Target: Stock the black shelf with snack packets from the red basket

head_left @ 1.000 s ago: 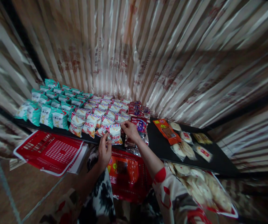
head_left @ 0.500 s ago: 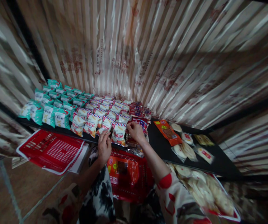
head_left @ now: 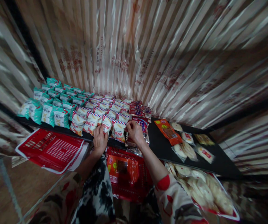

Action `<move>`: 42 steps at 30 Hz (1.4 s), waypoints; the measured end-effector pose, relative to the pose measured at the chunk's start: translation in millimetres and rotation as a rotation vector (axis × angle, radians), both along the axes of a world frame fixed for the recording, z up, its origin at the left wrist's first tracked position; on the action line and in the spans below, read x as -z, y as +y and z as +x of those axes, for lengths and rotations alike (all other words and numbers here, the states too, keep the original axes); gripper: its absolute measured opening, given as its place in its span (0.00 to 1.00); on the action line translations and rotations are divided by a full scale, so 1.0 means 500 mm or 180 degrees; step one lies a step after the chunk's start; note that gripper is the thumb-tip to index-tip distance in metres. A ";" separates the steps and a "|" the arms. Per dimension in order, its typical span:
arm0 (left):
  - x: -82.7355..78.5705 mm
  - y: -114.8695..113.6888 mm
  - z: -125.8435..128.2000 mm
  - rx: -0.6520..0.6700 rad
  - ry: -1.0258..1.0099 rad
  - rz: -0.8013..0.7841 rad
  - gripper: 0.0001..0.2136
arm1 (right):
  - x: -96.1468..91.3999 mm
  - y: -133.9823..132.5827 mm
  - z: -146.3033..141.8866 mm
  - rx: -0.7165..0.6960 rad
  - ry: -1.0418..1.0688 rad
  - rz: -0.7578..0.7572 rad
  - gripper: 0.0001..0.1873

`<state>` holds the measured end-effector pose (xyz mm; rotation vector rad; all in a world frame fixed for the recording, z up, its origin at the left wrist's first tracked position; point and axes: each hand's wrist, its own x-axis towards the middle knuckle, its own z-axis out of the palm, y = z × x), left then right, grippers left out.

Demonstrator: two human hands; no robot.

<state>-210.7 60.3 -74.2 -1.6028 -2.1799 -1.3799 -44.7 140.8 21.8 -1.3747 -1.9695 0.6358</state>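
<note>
Rows of white snack bags with red lettering and striped top edges [head_left: 119,130] stand on a black shelf [head_left: 158,146]. My left hand [head_left: 100,139] rests its outstretched fingers against the lower front of a front-row snack bag [head_left: 106,122]. At the right end of that row, my right hand [head_left: 135,132] has its fingertips pinched together by the bag's edge. What lies in that pinch, if anything, is hidden. Just behind the right hand are dark purple packets [head_left: 141,122], partly covered by it.
Teal snack bags [head_left: 61,117] fill the shelf's left end. To the right lie an orange packet [head_left: 167,132] and several clear-wrapped pale packs [head_left: 205,154]. Below are a red basket [head_left: 63,151], another red basket holding orange packets [head_left: 122,170], and a tray of pale packs [head_left: 206,189].
My left hand has shifted slightly left and up along the front of the bags. The front bag at the right end sits a little straighter and higher. My right hand has barely moved.
</note>
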 end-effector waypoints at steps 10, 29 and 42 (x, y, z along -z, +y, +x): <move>0.010 0.001 -0.003 -0.0021 -0.0050 0.0146 0.18 | 0.025 0.013 0.005 -0.0060 0.0247 -0.0456 0.09; -0.022 -0.062 0.044 0.0285 0.0296 -0.0129 0.18 | 0.010 -0.013 0.021 0.0038 -0.0269 0.0609 0.15; 0.066 -0.201 0.190 0.1377 -0.0341 -0.1334 0.15 | 0.097 -0.255 0.117 -0.0716 0.0156 0.0514 0.15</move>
